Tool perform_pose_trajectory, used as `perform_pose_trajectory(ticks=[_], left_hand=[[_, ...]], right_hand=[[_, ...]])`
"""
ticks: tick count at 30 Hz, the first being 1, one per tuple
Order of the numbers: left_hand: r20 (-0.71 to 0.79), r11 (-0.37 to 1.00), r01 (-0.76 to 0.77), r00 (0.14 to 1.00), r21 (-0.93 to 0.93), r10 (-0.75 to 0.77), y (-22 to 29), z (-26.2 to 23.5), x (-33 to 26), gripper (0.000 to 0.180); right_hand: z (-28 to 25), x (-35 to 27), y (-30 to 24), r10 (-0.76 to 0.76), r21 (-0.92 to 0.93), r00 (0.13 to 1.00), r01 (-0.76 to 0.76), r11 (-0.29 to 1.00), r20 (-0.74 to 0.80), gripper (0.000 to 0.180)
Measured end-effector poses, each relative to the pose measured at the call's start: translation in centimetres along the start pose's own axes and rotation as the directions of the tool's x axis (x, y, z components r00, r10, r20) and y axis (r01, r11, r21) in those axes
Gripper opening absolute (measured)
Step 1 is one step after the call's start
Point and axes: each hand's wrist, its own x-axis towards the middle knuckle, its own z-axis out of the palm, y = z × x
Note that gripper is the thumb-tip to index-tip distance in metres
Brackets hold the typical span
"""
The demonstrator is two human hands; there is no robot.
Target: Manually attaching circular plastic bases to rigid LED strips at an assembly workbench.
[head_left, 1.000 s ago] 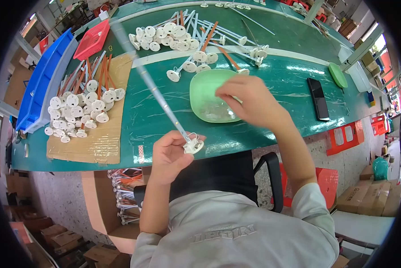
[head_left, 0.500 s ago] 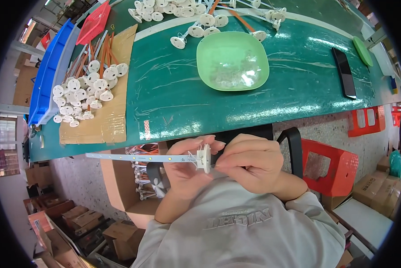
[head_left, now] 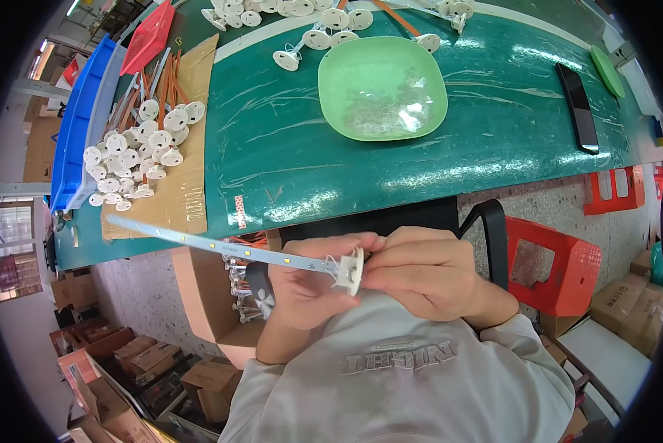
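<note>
On the tabletop (head_left: 265,140), the green bowl (head_left: 354,70) is set seemingly for easy reach. In front, the light strip (head_left: 232,249) is gripped by the left hand (head_left: 302,292), apparently for steadiness, while the right hand (head_left: 424,269), pinched, contents hidden, is held at the white cap (head_left: 352,272).

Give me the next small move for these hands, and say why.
Probably press lightly with the right hand on the white round cap: the left hand holds the cap and its strip, while the right sits at the cap's outer face.
</note>
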Motion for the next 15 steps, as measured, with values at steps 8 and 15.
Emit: perform_pose_trajectory(ticks=[8, 15], left_hand=[[0.119, 0.992, -0.122, 0.985, -0.041, 0.126, -1.0, 0.2, 0.0, 0.059], [-0.014, 0.991, -0.121, 0.993, -0.054, 0.120, -2.1, 1.2, -1.5, 0.061]], right_hand=[[0.6, -0.3, 0.2, -0.063, -0.052, 0.993, 0.058, 0.997, -0.097, 0.018], [2.6, -1.5, 0.0, -0.144, -0.234, 0.952, 0.081, 0.969, -0.270, 0.017]])
